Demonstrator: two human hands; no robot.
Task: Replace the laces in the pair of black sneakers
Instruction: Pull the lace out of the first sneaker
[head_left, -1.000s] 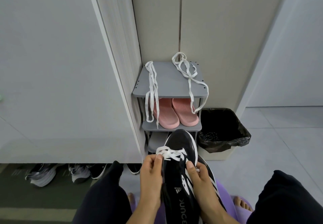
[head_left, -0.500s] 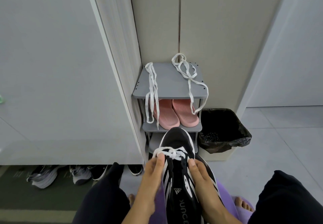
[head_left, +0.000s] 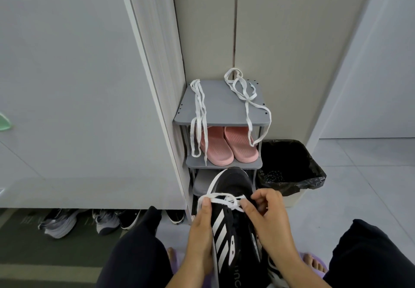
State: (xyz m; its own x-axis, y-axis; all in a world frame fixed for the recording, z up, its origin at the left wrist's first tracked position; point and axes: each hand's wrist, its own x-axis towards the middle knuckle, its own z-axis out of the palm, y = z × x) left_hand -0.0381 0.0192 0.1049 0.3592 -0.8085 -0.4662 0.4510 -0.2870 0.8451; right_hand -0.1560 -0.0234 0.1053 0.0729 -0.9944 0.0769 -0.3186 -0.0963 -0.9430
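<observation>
Sneaker point(head_left: 233, 220) tilted, right hand point(head_left: 269, 222) now pinching lace point(head_left: 224, 200)

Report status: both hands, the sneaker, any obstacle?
Left hand grips black sneaker. Right hand pinches white lace at the eyelets. Nothing blocks the hands.

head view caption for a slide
Left hand steadies a black sneaker while right hand pinches its white lace by a shoe rack

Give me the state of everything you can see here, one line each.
black sneaker, held on its side, laced only near the toe
white lace, threaded through the sneaker, pinched by right hand
left hand, gripping the sneaker
loose laces, draped over grey shoe rack
pink slippers, shelved
bin, open, bagged
</observation>
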